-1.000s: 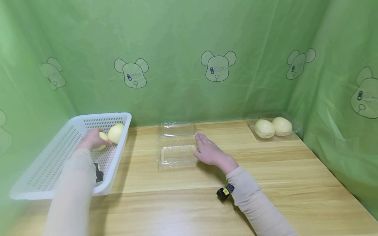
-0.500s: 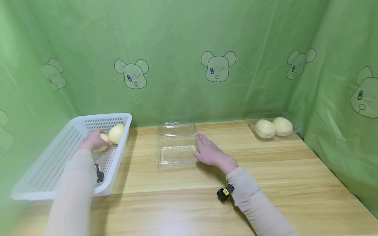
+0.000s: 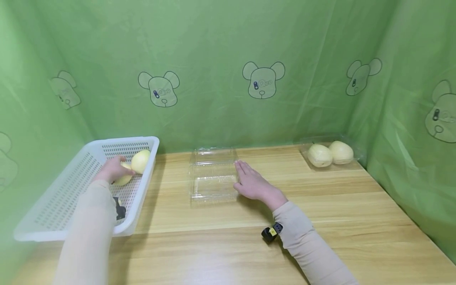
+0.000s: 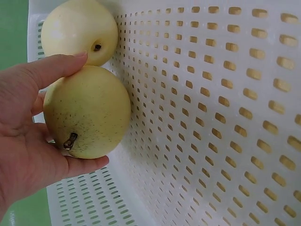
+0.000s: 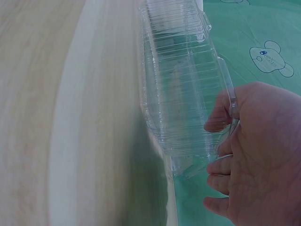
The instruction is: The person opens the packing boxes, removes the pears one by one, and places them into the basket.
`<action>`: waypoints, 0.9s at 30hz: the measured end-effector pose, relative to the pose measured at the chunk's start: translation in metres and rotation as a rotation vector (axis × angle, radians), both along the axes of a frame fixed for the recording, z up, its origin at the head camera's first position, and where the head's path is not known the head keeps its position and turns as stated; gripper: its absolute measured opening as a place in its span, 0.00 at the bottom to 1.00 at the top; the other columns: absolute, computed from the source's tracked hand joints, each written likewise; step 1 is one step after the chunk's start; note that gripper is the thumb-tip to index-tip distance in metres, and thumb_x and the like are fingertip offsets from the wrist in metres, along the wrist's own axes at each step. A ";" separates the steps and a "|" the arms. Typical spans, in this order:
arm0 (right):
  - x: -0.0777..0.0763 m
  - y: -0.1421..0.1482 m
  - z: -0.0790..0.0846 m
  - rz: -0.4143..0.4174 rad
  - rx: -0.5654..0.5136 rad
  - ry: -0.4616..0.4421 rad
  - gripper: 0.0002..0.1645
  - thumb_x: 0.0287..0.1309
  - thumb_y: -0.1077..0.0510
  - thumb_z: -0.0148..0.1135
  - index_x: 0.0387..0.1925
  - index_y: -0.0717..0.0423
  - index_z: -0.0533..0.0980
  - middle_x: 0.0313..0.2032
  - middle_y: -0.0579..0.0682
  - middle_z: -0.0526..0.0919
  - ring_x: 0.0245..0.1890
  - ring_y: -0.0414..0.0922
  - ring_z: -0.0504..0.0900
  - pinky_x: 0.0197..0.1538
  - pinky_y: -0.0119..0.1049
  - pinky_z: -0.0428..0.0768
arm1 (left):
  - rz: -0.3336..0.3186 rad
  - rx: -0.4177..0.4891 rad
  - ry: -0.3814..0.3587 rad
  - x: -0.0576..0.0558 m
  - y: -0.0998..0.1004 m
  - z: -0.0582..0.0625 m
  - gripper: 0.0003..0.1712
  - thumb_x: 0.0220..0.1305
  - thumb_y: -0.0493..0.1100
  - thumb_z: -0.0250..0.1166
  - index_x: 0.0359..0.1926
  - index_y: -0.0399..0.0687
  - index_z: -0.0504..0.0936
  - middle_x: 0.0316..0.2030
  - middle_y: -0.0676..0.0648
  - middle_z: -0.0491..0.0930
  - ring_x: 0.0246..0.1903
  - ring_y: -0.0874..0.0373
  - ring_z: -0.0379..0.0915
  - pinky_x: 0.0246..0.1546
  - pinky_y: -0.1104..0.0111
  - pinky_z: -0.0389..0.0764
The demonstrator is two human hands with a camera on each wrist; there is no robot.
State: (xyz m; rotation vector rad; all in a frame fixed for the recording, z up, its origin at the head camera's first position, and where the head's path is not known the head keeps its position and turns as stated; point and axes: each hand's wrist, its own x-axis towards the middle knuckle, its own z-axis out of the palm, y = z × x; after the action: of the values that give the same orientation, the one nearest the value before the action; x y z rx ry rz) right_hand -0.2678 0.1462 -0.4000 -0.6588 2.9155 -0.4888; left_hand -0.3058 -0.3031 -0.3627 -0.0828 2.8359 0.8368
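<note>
In the head view my left hand reaches into a white perforated basket on the left. It grips a pale yellow pear, thumb on one side and fingers round the other, as the left wrist view shows. A second pear lies against the held one, farther along the basket. My right hand rests at the right edge of a clear plastic clamshell box, its fingers extended together. From the right wrist view, the thumb lies by the box's rim.
Two more pears sit in another clear plastic box at the table's back right. Green curtains with bear-head prints enclose the wooden table at the back and both sides.
The pear in my left hand has turned and shifted slightly toward me, so more of it shows below the hand. My right hand and the clear box keep their places.
</note>
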 end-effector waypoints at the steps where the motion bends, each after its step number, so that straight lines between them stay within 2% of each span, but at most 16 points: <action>1: 0.000 0.000 0.000 0.000 0.001 0.000 0.46 0.66 0.50 0.46 0.74 0.68 0.41 0.76 0.63 0.40 0.77 0.59 0.42 0.79 0.51 0.47 | 0.003 0.005 -0.003 0.000 0.000 0.000 0.49 0.57 0.44 0.67 0.70 0.23 0.51 0.65 0.20 0.57 0.63 0.26 0.58 0.66 0.39 0.62; 11: -0.001 0.000 -0.001 0.004 0.006 0.010 0.45 0.65 0.51 0.46 0.74 0.69 0.41 0.76 0.64 0.41 0.77 0.60 0.43 0.78 0.52 0.47 | 0.017 0.040 -0.016 -0.001 -0.001 0.000 0.47 0.58 0.44 0.65 0.69 0.23 0.52 0.65 0.20 0.58 0.63 0.26 0.58 0.67 0.40 0.61; 19: 0.000 0.000 0.000 0.003 0.004 0.007 0.45 0.65 0.51 0.46 0.74 0.69 0.41 0.76 0.64 0.41 0.77 0.60 0.43 0.78 0.52 0.47 | 0.050 0.046 -0.016 -0.002 0.000 0.004 0.44 0.60 0.42 0.63 0.70 0.25 0.53 0.67 0.22 0.56 0.64 0.27 0.58 0.65 0.41 0.65; 27: 0.000 0.001 -0.001 0.002 0.014 0.010 0.45 0.65 0.51 0.46 0.74 0.69 0.41 0.76 0.64 0.41 0.77 0.60 0.43 0.78 0.51 0.48 | 0.052 0.027 0.008 0.001 0.003 0.011 0.42 0.62 0.42 0.60 0.70 0.27 0.54 0.68 0.22 0.53 0.66 0.27 0.54 0.67 0.40 0.61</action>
State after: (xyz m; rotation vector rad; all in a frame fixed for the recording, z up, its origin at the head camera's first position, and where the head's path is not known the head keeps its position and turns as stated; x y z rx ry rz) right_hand -0.2682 0.1470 -0.4010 -0.6642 2.9245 -0.4661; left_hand -0.3045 -0.3000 -0.3519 -0.1506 2.8405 0.8875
